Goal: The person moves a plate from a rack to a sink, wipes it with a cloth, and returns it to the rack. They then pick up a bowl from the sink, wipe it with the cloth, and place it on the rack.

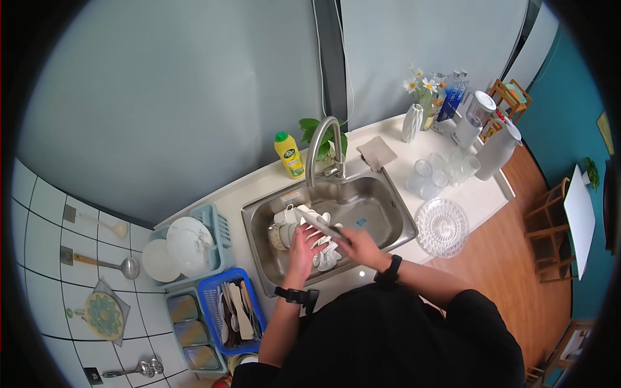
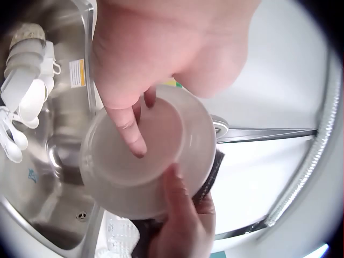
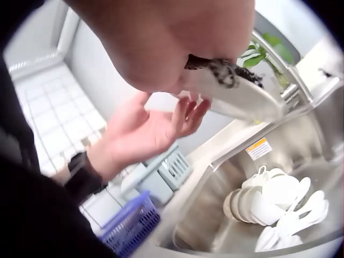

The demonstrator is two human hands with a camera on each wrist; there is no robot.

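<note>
A white plate [image 2: 196,140] is held up over the sink [image 1: 381,213]. My right hand [image 1: 360,247] grips its rim, the thumb lying on the face in the left wrist view. Between that hand and the plate is a dark patterned cloth [image 3: 228,75]. My left hand [image 3: 153,129] has its fingers loosely extended beside the plate; from the left wrist view, one straight finger [image 2: 129,131] overlaps the plate's face. Below, white cups [image 2: 24,64] and several white spoons [image 3: 309,209] lie piled in the sink.
A tall faucet [image 1: 323,139] arches over the sink's back edge, a yellow bottle [image 1: 289,155] to its left. On the left are a dish rack [image 1: 220,236] with plates and a blue basket [image 1: 206,304] of utensils. Glasses [image 1: 430,184] and a clear glass plate [image 1: 442,226] stand right.
</note>
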